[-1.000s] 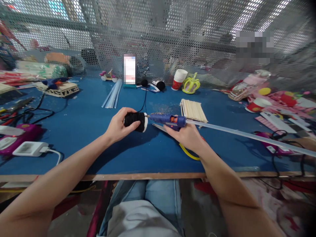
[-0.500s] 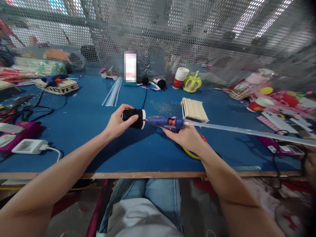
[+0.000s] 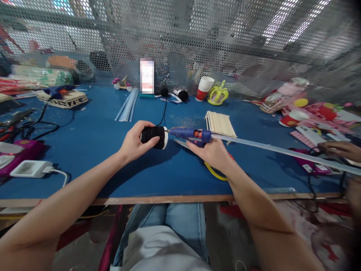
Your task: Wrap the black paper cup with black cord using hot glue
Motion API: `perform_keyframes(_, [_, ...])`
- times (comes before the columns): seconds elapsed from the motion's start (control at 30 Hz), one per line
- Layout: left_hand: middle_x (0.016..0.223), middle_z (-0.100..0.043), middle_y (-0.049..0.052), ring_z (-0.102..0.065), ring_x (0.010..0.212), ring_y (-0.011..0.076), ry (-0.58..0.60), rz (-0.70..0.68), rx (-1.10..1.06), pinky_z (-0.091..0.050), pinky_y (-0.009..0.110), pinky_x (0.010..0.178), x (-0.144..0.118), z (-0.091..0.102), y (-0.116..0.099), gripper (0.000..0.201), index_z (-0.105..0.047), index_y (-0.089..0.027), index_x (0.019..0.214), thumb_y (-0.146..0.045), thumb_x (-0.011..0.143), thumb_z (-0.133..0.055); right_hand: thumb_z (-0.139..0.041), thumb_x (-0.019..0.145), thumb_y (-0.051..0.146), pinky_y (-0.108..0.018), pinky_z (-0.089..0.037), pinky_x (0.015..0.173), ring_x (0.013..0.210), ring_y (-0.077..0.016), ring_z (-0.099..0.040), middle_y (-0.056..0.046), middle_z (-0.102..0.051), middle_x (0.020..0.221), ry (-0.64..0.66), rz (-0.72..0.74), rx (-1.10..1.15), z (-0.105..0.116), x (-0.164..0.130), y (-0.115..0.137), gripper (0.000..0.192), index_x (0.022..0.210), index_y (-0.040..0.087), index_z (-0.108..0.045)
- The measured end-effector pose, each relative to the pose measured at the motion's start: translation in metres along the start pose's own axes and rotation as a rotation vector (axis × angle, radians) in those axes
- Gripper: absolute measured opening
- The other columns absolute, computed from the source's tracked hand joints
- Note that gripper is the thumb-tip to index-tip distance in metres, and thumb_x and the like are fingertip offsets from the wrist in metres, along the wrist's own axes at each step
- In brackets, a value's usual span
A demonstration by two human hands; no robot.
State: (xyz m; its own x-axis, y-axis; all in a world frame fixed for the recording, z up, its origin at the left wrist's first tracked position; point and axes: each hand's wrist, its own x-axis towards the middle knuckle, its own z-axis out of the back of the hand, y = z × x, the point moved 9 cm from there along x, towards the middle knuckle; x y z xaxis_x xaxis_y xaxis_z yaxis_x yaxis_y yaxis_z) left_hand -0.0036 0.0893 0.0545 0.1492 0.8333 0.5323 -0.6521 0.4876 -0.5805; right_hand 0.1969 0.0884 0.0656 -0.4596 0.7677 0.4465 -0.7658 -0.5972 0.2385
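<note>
Left hand gripping black-wrapped cup; right hand closed on blue glue gun, nozzle touching cup's white rim.

Both forearms are bare, no sleeves showing; at 6 o'clock, light blue jeans under a pale grey shirt hem.

A blue-topped workbench stands before a sunlit perforated metal screen.
</note>
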Motion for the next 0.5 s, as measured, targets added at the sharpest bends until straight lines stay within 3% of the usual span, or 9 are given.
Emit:
perform_keyframes(0.27, [0.093,-0.057,0.005,-0.056,0.086,0.0188,0.026,-0.060,0.021,-0.045,0.030,0.074,-0.0016,-0.0017,-0.0103,0.032,-0.052,-0.018,0.101,-0.035,0.075,-0.059,-0.052,0.081,0.038,-0.031,-0.047,0.059,0.069,-0.0231,-0.064,-0.009,-0.068,0.072,-0.009,-0.099,0.047,-0.0005,0.0021,-0.0066,0.029,0.085,0.014,-0.066])
perform_keyframes(0.5, [0.095,-0.059,0.005,-0.057,0.085,0.0184,0.040,0.024,-0.020,-0.045,0.029,0.076,-0.0016,-0.0036,-0.0024,0.033,-0.052,-0.019,0.102,-0.037,0.076,-0.058,-0.051,0.081,0.036,-0.032,-0.048,0.061,0.069,-0.0222,-0.063,-0.009,-0.068,0.073,-0.025,-0.078,0.079,0.0016,0.0023,-0.0038,0.027,0.086,0.015,-0.067])
